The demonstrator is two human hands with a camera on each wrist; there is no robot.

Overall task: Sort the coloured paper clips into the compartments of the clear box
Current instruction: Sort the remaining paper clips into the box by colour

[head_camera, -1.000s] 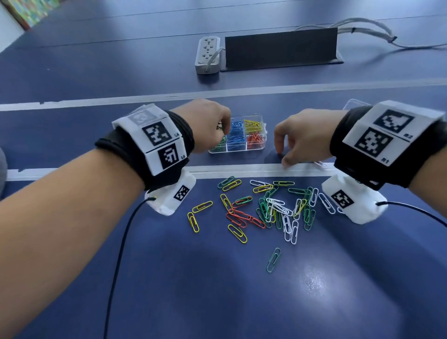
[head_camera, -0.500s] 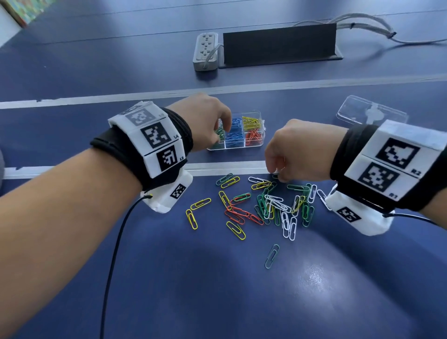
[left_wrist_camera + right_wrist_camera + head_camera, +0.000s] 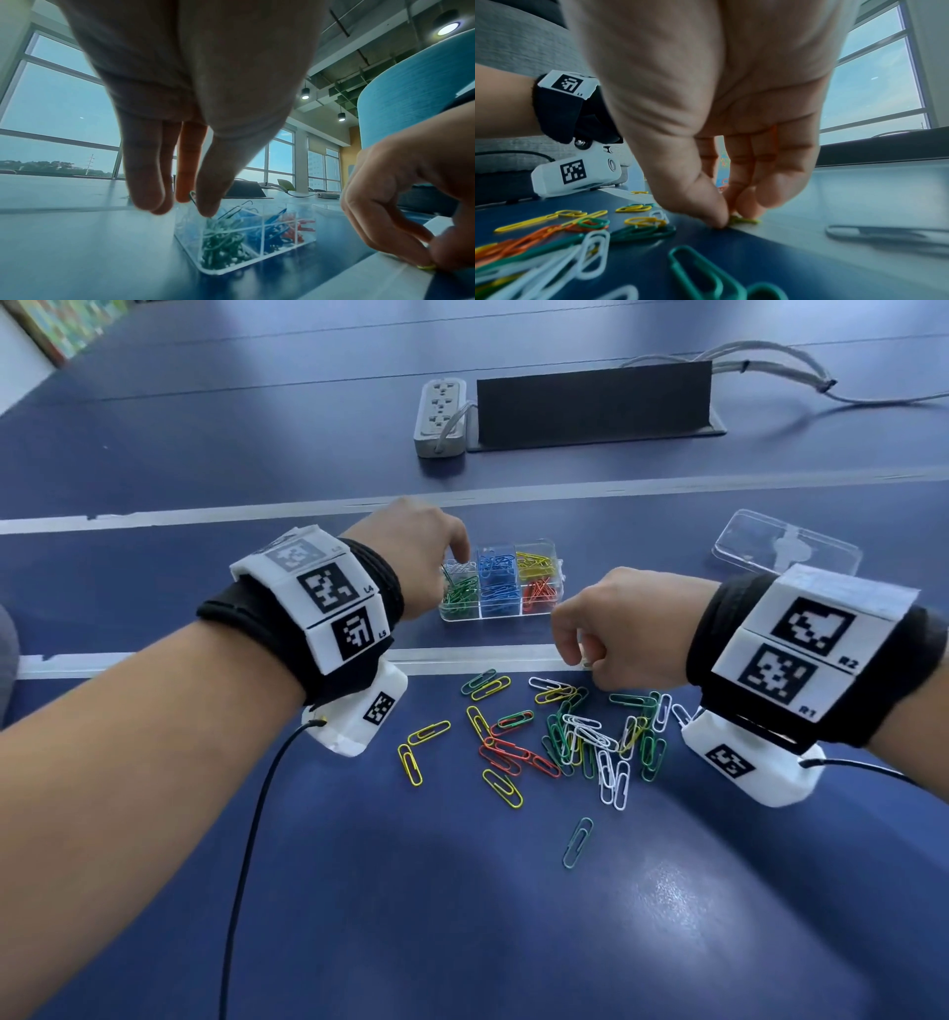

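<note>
The clear box sits past the white stripe, its compartments holding white, green, blue, yellow and red clips. My left hand hovers over the box's left end and pinches a green clip between thumb and finger above the green compartment. My right hand is down at the stripe's near edge, its thumb and fingers pinching a yellow clip that lies on the table. The loose pile of mixed clips is spread just in front of both hands.
The box's clear lid lies at the right, beyond my right wrist. A grey power strip and a black panel stand farther back. One green clip lies apart, nearer me. Cables trail from both wrist cameras.
My right hand drew back from the stripe and curled its fingers onto a yellow clip. My left hand stayed over the box and shifted slightly left.
</note>
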